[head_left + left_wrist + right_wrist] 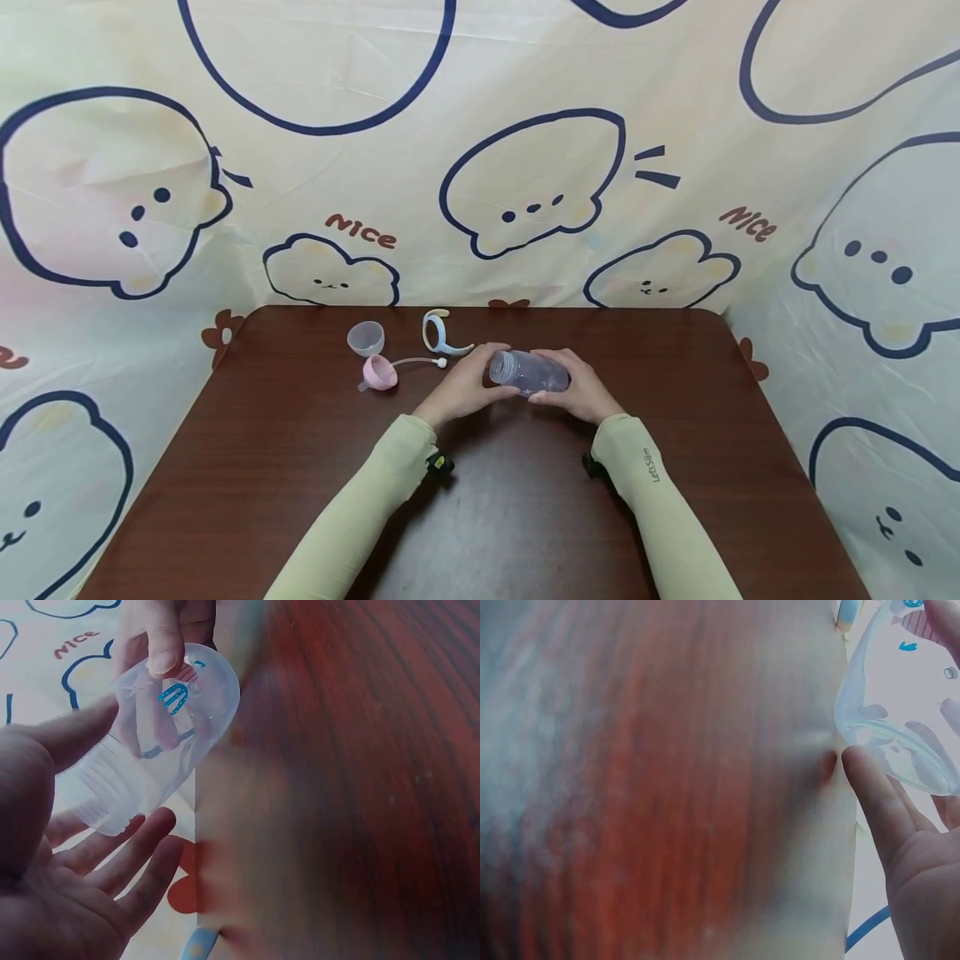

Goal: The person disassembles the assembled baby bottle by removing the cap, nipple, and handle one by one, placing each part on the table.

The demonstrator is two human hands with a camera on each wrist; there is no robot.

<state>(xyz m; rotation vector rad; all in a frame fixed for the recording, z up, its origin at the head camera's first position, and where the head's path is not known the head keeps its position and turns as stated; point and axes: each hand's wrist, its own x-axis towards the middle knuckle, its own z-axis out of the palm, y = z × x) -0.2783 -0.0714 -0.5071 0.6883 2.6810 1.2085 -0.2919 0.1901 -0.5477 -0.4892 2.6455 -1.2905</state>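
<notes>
A clear baby bottle [536, 373] with printed sea-creature pictures lies tilted on its side between both hands, its uncapped threaded neck pointing left. My right hand [588, 390] grips it near the base, thumb on the near side and fingers behind. At the neck end is my left hand [463, 385], thumb along one side. In the left wrist view, the fingers of that hand [105, 900] stay spread and fairly straight beside the bottle neck [101, 791]. The right wrist view shows the bottle's rounded base [907, 754] by the right fingers.
Left of the hands lie a pink bottle top [380, 372] with a thin straw ending in a white weight [441, 362], and a translucent dome cover [366, 338]. Behind the left hand is a blue-and-yellow handle ring [437, 335]. A patterned cloth [525, 283] hangs behind the brown table [315, 500].
</notes>
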